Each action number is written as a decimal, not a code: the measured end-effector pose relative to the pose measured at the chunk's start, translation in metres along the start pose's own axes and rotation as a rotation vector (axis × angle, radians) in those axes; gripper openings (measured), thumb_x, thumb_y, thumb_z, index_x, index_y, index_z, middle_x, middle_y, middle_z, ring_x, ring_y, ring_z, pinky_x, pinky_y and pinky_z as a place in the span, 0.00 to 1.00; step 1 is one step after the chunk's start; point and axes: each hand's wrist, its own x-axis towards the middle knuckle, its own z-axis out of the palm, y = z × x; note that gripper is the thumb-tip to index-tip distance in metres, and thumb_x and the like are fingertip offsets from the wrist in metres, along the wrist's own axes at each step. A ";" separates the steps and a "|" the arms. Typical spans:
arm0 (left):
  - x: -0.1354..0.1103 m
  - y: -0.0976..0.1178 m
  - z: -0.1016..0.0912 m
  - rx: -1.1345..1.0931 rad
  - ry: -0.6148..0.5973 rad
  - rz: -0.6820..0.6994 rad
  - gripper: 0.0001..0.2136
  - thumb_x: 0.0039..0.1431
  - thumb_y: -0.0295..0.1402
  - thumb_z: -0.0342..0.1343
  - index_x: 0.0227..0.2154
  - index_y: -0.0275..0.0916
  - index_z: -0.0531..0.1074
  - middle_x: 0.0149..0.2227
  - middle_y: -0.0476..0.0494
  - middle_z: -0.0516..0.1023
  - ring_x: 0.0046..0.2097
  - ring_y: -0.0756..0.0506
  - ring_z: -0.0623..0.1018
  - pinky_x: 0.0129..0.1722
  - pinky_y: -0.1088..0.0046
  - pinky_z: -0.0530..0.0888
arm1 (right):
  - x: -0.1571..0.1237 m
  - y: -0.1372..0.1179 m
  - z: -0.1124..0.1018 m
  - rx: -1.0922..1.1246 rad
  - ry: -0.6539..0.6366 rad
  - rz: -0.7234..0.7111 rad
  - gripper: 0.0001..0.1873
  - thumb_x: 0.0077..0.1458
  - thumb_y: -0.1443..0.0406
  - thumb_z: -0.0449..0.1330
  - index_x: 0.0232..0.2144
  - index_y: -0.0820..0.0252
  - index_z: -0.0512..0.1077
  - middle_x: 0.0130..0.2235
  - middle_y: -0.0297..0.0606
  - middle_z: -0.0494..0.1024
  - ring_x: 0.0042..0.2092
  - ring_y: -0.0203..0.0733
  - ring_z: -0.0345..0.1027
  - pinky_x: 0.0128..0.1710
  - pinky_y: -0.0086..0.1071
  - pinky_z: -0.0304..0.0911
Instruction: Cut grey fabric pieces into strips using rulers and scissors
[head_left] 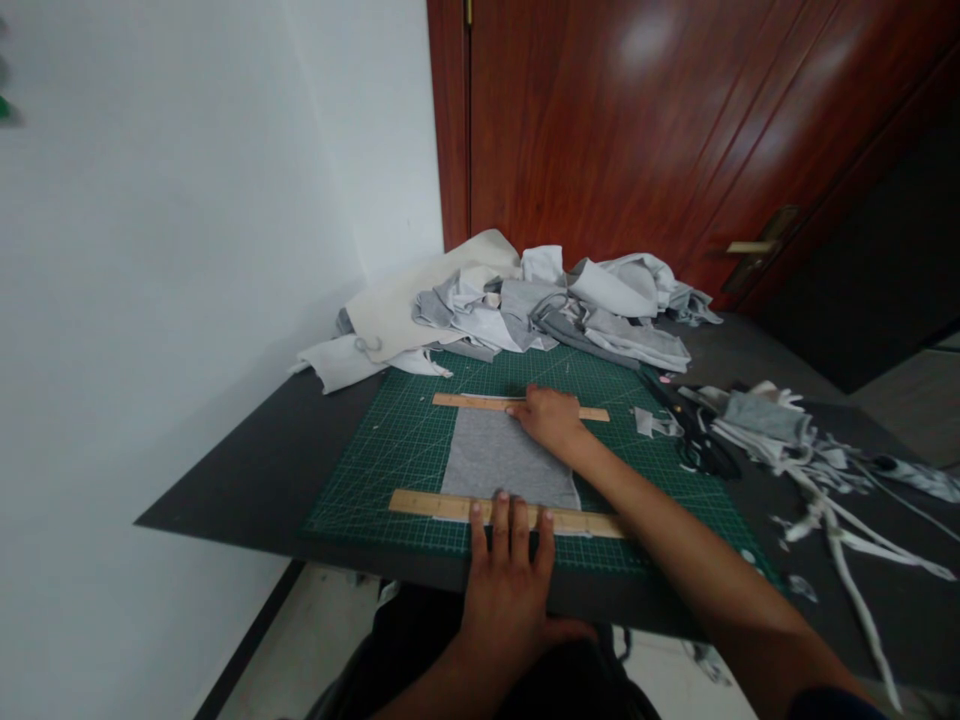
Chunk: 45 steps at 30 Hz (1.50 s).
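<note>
A grey piece of fabric (495,455) lies flat on the green cutting mat (352,480). Across its near edge rests a wooden ruler (427,503), and my left hand (510,590) presses on it with outstretched fingers, the thumb by the table edge. A second, thinner wooden ruler (465,402) spans the far edge of the fabric. My right hand (551,415) reaches over and grips that ruler near its middle, with thumb and forefinger close together and the other fingers curled. My right forearm covers the right end of the near ruler and part of the mat.
Black scissors (705,450) lie at the mat's right edge beside small fabric scraps (652,422). Fabric strips and offcuts (772,425) cover the right of the dark table (255,480). Behind the mat, crumpled grey and white cloth (510,310) is heaped against the wooden door (600,130).
</note>
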 end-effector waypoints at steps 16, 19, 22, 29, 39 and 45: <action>0.001 0.001 -0.003 -0.018 0.003 -0.013 0.60 0.39 0.77 0.53 0.68 0.37 0.62 0.66 0.22 0.65 0.68 0.21 0.61 0.66 0.32 0.49 | 0.000 0.000 0.000 0.025 -0.040 0.017 0.24 0.67 0.51 0.55 0.52 0.64 0.72 0.49 0.57 0.82 0.52 0.56 0.77 0.48 0.41 0.68; 0.001 0.001 -0.003 -0.001 0.003 -0.008 0.60 0.38 0.78 0.52 0.68 0.37 0.62 0.66 0.22 0.65 0.68 0.21 0.60 0.66 0.31 0.49 | -0.001 0.000 -0.002 0.038 -0.046 0.017 0.23 0.67 0.51 0.54 0.52 0.63 0.72 0.50 0.56 0.82 0.52 0.56 0.77 0.48 0.41 0.68; 0.000 0.001 0.000 0.002 0.003 -0.005 0.61 0.38 0.78 0.52 0.69 0.38 0.60 0.67 0.23 0.65 0.69 0.22 0.60 0.67 0.32 0.48 | -0.002 0.000 -0.005 0.039 -0.058 0.020 0.24 0.67 0.50 0.54 0.52 0.63 0.72 0.49 0.55 0.82 0.52 0.57 0.77 0.47 0.41 0.68; 0.000 0.001 0.000 0.008 -0.005 0.002 0.61 0.38 0.77 0.53 0.69 0.36 0.60 0.66 0.22 0.64 0.69 0.20 0.59 0.66 0.32 0.48 | -0.003 -0.002 -0.006 0.039 -0.052 0.022 0.23 0.68 0.51 0.54 0.52 0.64 0.72 0.50 0.56 0.82 0.52 0.57 0.77 0.47 0.42 0.68; 0.002 -0.001 -0.003 -0.011 0.016 -0.004 0.60 0.38 0.77 0.53 0.67 0.38 0.62 0.65 0.24 0.66 0.68 0.21 0.61 0.66 0.33 0.47 | 0.000 0.000 -0.002 -0.013 -0.031 -0.036 0.18 0.68 0.56 0.53 0.50 0.62 0.74 0.48 0.53 0.82 0.51 0.55 0.77 0.47 0.42 0.67; 0.001 -0.001 0.001 0.000 0.013 0.000 0.62 0.34 0.75 0.59 0.68 0.38 0.61 0.66 0.24 0.66 0.67 0.20 0.60 0.66 0.33 0.47 | -0.001 0.002 -0.004 -0.001 -0.028 -0.045 0.16 0.68 0.58 0.54 0.47 0.60 0.77 0.48 0.50 0.82 0.51 0.52 0.77 0.48 0.40 0.66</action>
